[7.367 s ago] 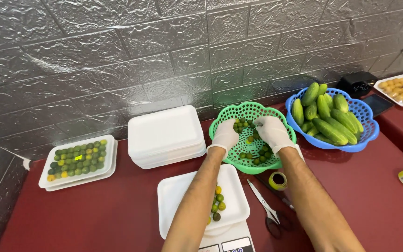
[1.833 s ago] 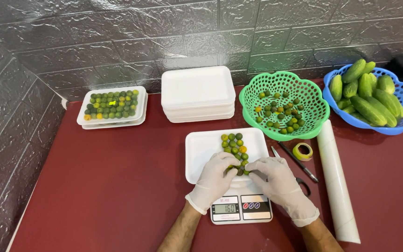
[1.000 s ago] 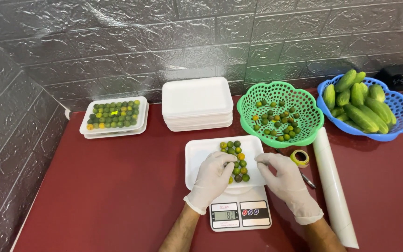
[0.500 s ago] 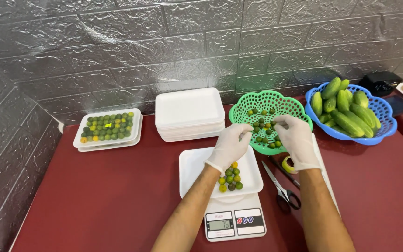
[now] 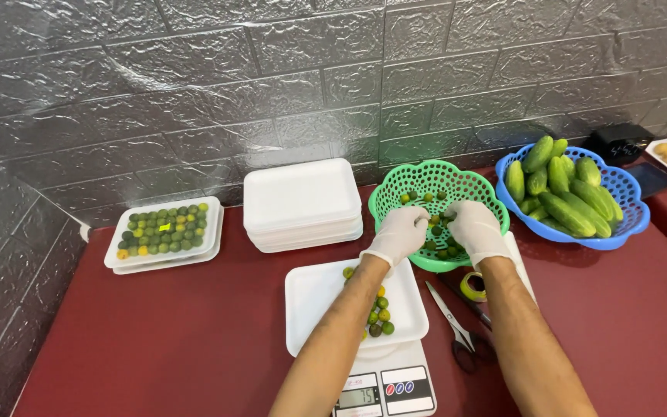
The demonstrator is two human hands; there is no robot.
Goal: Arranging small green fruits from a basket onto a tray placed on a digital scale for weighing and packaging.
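- The small green limes (image 5: pixel 435 229) lay in the green basket (image 5: pixel 426 181), at the back of the red table (image 5: pixel 156 340).
- Both gloved hands reached into it: left hand (image 5: pixel 401 234) and right hand (image 5: pixel 473 229) curled over the fruit; whether they gripped any could not be told.
- A white foam tray (image 5: pixel 314 305) with a few limes sat on the scale (image 5: pixel 384 382) just in front.
- Scissors (image 5: pixel 457 328) lay beside it.
- A blue basket of cucumbers (image 5: pixel 557 189) stood to the right.

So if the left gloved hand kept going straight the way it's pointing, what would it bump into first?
Probably the small green fruits in the green basket: the left hand already reaches over its near rim, fingers aimed inward. Depth is hard to judge.
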